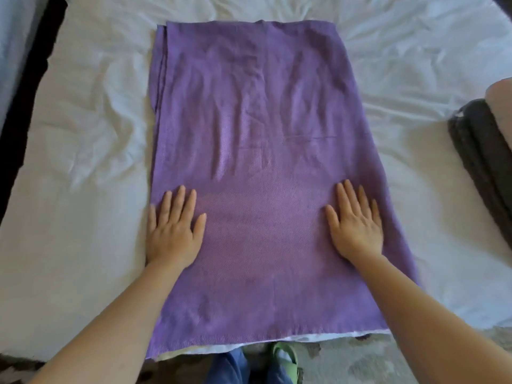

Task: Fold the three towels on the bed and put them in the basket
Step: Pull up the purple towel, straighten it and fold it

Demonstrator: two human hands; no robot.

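Observation:
A purple towel (255, 128) lies folded lengthwise on the white bed (83, 167), running from the near edge to the far side. A second layer shows along its left border. My left hand (173, 231) rests flat on the towel's left side, fingers spread. Flat on the right side lies my right hand (356, 225), palm down. Neither hand holds anything. At the right edge a dark grey towel (482, 159) lies folded, with a pale pink towel (501, 103) on or behind it. No basket is in view.
The bed sheet is creased on both sides of the purple towel. A dark strip (30, 87) runs along the bed's left side. Below the near edge I see patterned floor (360, 361), blue trouser legs and a green sandal (288, 356).

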